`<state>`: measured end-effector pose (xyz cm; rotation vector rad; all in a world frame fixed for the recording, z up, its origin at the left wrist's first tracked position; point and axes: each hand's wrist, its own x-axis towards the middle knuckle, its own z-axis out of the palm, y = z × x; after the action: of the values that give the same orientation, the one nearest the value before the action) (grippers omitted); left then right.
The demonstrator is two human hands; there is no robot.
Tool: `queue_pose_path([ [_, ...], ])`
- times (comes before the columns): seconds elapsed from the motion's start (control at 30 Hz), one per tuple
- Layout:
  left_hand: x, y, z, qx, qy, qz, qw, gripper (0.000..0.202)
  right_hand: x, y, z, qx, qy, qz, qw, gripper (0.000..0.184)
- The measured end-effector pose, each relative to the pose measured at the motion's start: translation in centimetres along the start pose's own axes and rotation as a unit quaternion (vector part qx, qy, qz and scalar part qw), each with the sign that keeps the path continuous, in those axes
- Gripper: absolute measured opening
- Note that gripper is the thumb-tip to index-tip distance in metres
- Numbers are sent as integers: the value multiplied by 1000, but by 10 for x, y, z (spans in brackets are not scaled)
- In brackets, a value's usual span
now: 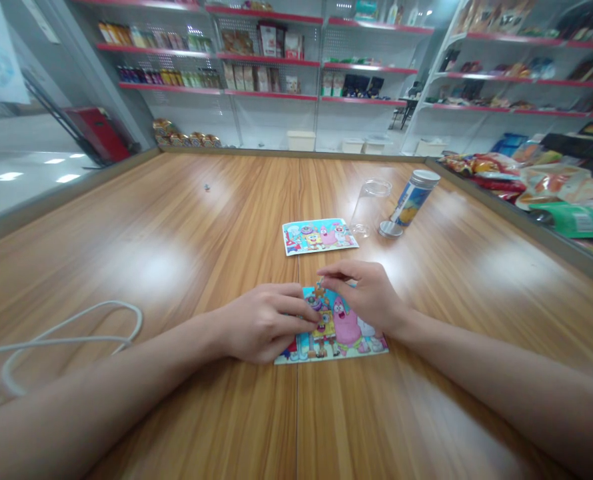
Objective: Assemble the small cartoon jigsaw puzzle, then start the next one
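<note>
A cartoon jigsaw puzzle [347,327], with a yellow and a pink figure, lies on the table in front of me, partly covered by my hands. My left hand [271,320] rests on its left part, fingers stretched over the picture and holding nothing. At the top edge, my right hand [361,290] has thumb and forefinger closed around a small puzzle piece [319,289], which is mostly hidden. Beyond the puzzle lies a picture card [321,237] with a matching cartoon scene.
Behind the card to the right stand a clear plastic canister [370,207], a round metal lid [391,229] and a blue printed tube [414,200]. A white cable [101,340] loops at left. Snack bags [551,187] lie past the table's right edge, shelves [271,60] behind.
</note>
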<state>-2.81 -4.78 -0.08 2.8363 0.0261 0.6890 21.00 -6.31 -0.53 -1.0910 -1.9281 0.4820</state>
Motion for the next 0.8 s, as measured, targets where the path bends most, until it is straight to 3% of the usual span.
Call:
queue_pose_path([
  [0.17,0,0,0,-1,8,-1,1000,39,0,-5,3,-53,-52,-20,997,9],
  [0.47,1,1,-1,-4,5,-3,1000,37,3,-2,2,-104,-78,-37,991,6],
  [0.7,3,1,0,-3,7,-7,1000,38,1,-11,-2,-69,49,-144,986,12],
  [0.8,4,2,-1,-13,9,-10,1000,37,0,-10,-1,-84,-53,-174,980,13],
])
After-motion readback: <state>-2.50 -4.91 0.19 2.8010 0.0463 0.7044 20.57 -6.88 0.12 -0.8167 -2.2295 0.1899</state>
